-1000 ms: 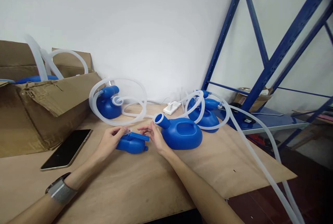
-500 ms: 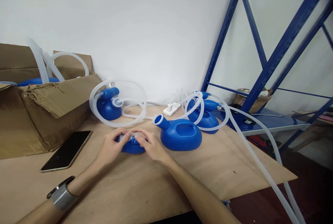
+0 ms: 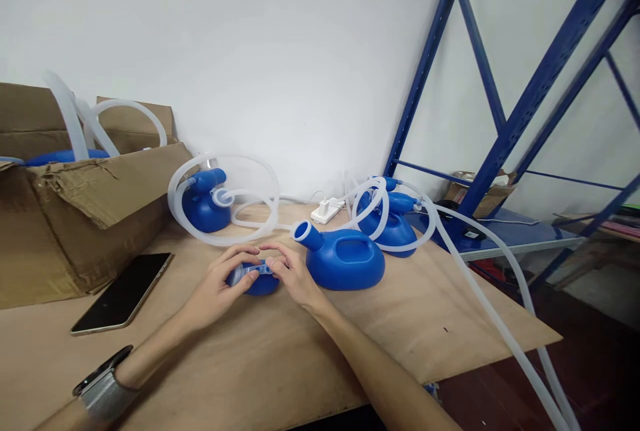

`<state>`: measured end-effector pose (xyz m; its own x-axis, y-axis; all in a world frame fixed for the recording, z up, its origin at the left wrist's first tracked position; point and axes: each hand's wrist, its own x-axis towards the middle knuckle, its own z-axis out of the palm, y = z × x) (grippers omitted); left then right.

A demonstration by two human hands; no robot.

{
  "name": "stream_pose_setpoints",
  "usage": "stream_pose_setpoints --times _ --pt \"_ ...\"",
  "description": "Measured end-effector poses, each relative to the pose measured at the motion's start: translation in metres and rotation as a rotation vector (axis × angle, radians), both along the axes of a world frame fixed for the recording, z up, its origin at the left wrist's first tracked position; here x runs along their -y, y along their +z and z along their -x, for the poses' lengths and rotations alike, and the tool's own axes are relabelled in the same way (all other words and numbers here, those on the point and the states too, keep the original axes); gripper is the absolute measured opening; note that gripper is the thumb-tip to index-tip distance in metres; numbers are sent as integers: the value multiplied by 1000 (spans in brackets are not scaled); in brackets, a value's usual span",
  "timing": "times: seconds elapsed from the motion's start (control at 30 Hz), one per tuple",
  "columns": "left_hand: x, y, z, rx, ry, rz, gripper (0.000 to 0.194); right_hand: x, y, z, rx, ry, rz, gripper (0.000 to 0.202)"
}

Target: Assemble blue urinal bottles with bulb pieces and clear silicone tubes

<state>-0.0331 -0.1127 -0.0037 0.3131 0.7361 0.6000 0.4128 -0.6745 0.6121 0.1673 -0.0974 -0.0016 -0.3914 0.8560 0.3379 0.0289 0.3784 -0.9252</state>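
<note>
A small blue plastic piece with a rounded lower part is between my two hands, low over the table. Across its top runs a translucent plastic strip. My left hand grips the piece from the left, its thumb on the strip and its fingers curved over the far side. My right hand pinches the strip's right end between thumb and fingers. My fingers partly cover the piece. Just right of them stands a blue urinal bottle, its open spout pointing up and left.
An open cardboard box with hoses stands left, behind a phone. Another blue bottle with a coiled hose is at the back, near a white power strip. More bottles trail hoses over the right edge, beside blue shelving.
My fingers have spread and lifted from their close pinch over the piece, so more of the translucent strip shows. The view has shifted slightly.
</note>
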Motion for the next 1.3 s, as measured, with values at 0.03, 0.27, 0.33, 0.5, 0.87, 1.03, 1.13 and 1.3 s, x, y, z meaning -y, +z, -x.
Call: stream_pose_setpoints --times 0.03,0.27,0.33,0.5,0.87,1.03,1.13,1.3 --pt "0 0 1 1 7 9 23 0 1 0 -1 14 -23 34" --pt "2 5 2 11 110 24 24 5 2 1 38 58 -145 34" --pt "3 5 0 5 121 -1 23 7 1 3 76 50 -142 38" --pt "4 4 0 -14 127 -30 20 6 -4 4 172 -51 -213 30" --pt "5 4 -1 -17 125 -129 17 6 -3 4 172 -66 -228 29" --pt "4 4 0 19 69 -187 14 3 -3 2 157 -16 -263 26" --pt "4 4 -1 35 59 -194 14 3 -1 2 150 -2 -257 27" --pt "4 2 -3 60 104 -212 11 2 -3 3 173 -9 -267 29"
